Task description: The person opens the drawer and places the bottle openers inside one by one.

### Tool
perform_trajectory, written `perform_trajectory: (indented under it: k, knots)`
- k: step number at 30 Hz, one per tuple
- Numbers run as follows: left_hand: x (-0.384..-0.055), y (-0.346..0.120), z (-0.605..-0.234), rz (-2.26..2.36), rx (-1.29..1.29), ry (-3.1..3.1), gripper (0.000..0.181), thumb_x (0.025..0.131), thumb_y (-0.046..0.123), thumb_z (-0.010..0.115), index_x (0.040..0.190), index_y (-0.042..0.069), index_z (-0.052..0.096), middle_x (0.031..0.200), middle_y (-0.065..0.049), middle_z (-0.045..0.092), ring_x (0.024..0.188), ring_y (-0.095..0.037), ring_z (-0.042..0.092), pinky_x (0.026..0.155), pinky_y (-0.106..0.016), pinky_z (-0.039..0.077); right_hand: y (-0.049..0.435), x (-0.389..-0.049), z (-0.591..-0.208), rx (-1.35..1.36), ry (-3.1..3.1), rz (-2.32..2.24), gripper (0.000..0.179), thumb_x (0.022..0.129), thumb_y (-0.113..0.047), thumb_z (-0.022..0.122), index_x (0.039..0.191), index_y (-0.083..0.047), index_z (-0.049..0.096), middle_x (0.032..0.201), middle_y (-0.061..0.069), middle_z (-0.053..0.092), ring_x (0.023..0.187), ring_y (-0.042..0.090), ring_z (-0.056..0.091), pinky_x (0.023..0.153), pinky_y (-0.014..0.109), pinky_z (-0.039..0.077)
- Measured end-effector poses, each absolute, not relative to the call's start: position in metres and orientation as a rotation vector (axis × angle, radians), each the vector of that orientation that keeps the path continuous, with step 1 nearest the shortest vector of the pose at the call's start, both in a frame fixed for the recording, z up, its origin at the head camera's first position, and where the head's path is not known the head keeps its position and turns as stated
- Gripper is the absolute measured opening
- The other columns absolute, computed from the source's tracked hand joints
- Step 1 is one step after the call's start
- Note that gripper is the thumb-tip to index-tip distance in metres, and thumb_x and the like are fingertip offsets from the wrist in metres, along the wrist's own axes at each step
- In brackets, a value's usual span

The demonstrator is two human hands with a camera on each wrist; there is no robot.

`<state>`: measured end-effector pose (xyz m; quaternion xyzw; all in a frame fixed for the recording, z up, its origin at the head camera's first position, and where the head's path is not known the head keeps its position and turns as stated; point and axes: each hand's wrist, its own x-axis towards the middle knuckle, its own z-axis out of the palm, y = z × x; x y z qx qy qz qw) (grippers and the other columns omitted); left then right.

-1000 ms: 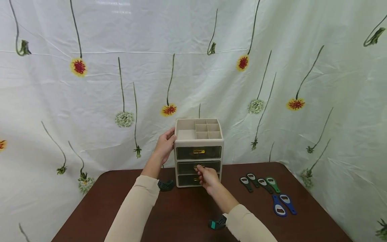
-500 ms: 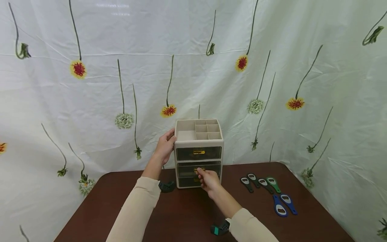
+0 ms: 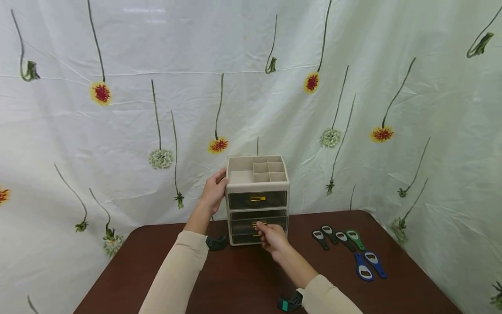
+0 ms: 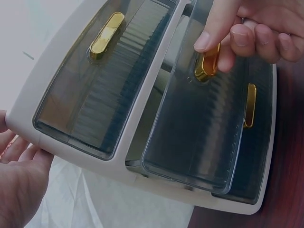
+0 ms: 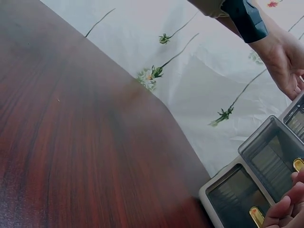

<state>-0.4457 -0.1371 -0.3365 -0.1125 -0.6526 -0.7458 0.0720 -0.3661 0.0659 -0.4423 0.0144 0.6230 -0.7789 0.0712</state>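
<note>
A cream desktop drawer organizer [image 3: 258, 186] stands at the back of the table, with three dark see-through drawers and gold handles. My right hand [image 3: 273, 237] pinches the gold handle [image 4: 207, 64] of the middle drawer [image 4: 190, 128] between thumb and index finger. That drawer is pulled partly out, jutting past the frame in the left wrist view. The top drawer [image 3: 241, 200] and the bottom drawer [image 4: 247, 156] sit closed. My left hand [image 3: 214, 190] rests against the organizer's upper left side, fingers laid along it.
Several bottle openers [image 3: 364, 273] in black, green and blue lie on the dark red-brown table [image 3: 235, 283] to the right. Divided compartments [image 3: 269, 168] form the organizer's top. A white flowered cloth [image 3: 188, 52] hangs behind the table.
The middle drawer has slid out toward me, with my right hand drawing back on its handle. My left hand has stayed on the organizer's side.
</note>
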Motion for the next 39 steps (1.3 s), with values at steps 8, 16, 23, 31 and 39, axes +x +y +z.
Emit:
perform_trajectory:
  k: [8, 16, 23, 31, 39]
  knots:
    - [-0.446, -0.137, -0.335, -2.273, -0.337, -1.923, 0.053, 0.110, 0.002, 0.042, 0.162, -0.001, 0.029, 0.165, -0.019, 0.029, 0.147, -0.032, 0.034, 0.116, -0.050, 0.032, 0.066, -0.365, -0.442, 0.058, 1.866, -2.342, 0.027, 0.105, -0.027, 0.065, 0.102, -0.001, 0.072, 0.074, -0.006, 0.054, 0.063, 0.006, 0.045, 0.059, 0.022, 0.040]
    - [-0.447, -0.138, -0.336, -2.302, -0.336, -1.904, 0.053, 0.110, 0.002, 0.042, 0.162, -0.001, 0.029, 0.165, -0.019, 0.029, 0.147, -0.032, 0.034, 0.116, -0.050, 0.033, 0.066, -0.365, -0.441, 0.059, 1.859, -2.336, 0.025, 0.105, -0.026, 0.065, 0.099, -0.002, 0.072, 0.072, -0.006, 0.054, 0.062, 0.006, 0.044, 0.059, 0.022, 0.039]
    - [-0.448, -0.139, -0.337, -2.301, -0.347, -1.898, 0.054, 0.110, 0.001, 0.040, 0.162, -0.001, 0.027, 0.166, -0.019, 0.028, 0.147, -0.032, 0.033, 0.116, -0.051, 0.033, 0.066, -0.362, -0.442, 0.037, 1.874, -2.323, 0.026, 0.105, -0.027, 0.065, 0.100, -0.002, 0.072, 0.073, -0.006, 0.054, 0.063, 0.005, 0.044, 0.059, 0.022, 0.039]
    - [-0.445, -0.137, -0.335, -2.298, -0.331, -1.908, 0.053, 0.110, 0.002, 0.043, 0.161, 0.001, 0.031, 0.165, -0.018, 0.030, 0.146, -0.032, 0.035, 0.115, -0.051, 0.034, 0.068, -0.358, -0.442, 0.016, 1.899, -2.308, 0.027, 0.104, -0.029, 0.066, 0.097, -0.004, 0.072, 0.073, -0.006, 0.057, 0.061, 0.005, 0.044, 0.059, 0.022, 0.039]
    - [-0.445, -0.137, -0.336, -2.294, -0.329, -1.921, 0.054, 0.110, 0.002, 0.041, 0.162, 0.000, 0.028, 0.165, -0.018, 0.029, 0.147, -0.033, 0.034, 0.116, -0.052, 0.032, 0.068, -0.353, -0.442, 0.015, 1.901, -2.299, 0.027, 0.104, -0.029, 0.066, 0.096, -0.003, 0.073, 0.073, -0.006, 0.058, 0.061, 0.005, 0.044, 0.060, 0.022, 0.039]
